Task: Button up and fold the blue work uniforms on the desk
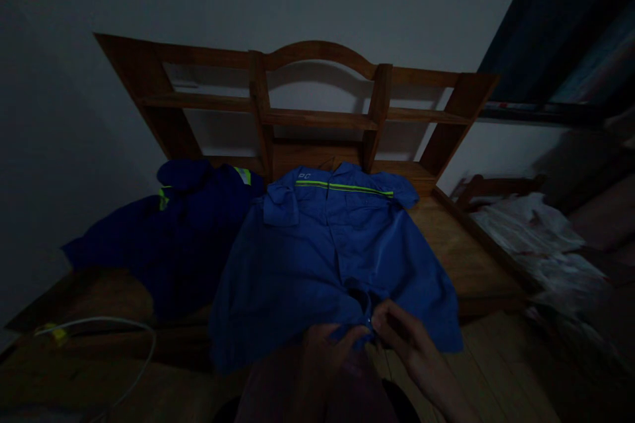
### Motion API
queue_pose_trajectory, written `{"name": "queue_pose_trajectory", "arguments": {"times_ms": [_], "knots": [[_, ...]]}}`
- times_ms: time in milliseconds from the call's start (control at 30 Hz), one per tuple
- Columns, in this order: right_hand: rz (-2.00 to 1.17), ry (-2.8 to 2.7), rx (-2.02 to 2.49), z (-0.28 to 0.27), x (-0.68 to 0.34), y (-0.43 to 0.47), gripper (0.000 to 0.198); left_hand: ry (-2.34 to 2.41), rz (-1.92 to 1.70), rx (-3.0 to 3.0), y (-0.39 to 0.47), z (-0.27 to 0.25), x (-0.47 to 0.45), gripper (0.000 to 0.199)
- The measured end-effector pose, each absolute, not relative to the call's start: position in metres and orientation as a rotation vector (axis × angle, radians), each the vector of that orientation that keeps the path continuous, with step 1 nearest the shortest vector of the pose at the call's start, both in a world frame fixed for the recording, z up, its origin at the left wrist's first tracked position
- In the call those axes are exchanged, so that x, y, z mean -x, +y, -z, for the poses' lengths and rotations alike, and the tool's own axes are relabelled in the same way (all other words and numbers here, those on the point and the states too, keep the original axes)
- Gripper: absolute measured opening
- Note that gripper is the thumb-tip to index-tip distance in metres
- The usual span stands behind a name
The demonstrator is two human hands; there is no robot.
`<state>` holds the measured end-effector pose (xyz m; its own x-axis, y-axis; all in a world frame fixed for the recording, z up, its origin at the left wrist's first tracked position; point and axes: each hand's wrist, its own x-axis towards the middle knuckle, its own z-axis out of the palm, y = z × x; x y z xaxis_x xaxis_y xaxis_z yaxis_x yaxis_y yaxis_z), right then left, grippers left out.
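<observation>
A blue work jacket with a yellow-green stripe across its chest lies front up on the wooden desk, its lower part hanging over the near edge. Both of my hands are at the bottom of its front opening. My left hand has its fingers closed on one side of the hem. On the other side, my right hand pinches the jacket's front edge, close to a small bright spot that may be a zipper end. Dim light hides the finer detail there.
A darker blue garment with reflective bands lies left of the jacket. Behind stands a wooden shelf rack against the wall. A white cable curves at lower left. Pale plastic bags are piled at the right.
</observation>
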<state>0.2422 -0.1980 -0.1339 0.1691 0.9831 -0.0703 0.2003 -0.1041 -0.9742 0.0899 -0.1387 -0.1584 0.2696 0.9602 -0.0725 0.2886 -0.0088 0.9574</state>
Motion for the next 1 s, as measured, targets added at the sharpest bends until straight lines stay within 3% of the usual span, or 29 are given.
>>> {"name": "queue_pose_trajectory", "arguments": {"times_ms": [200,367,600,800,1000], "knots": [[-1.137,-1.177,1.453,0.133,-0.245,-0.199,0.031,1.153,-0.81,-1.562,-0.138,0.168,-0.083,0.018],[-1.124,-1.16,1.476,0.133,-0.245,-0.197,0.031,1.326,-0.842,-1.422,-0.144,0.165,-0.09,0.025],[-0.861,-1.153,1.56,0.13,-0.236,-0.198,0.028,1.214,-0.935,-1.09,-0.14,0.146,-0.094,0.036],[-0.661,-1.14,1.644,0.131,-0.247,-0.203,0.029,1.183,-0.715,-1.176,-0.147,0.147,-0.086,0.032],[-0.117,-1.02,2.007,0.138,-0.309,-0.219,0.033,1.209,-0.702,-1.269,-0.165,0.153,-0.072,0.022]]}}
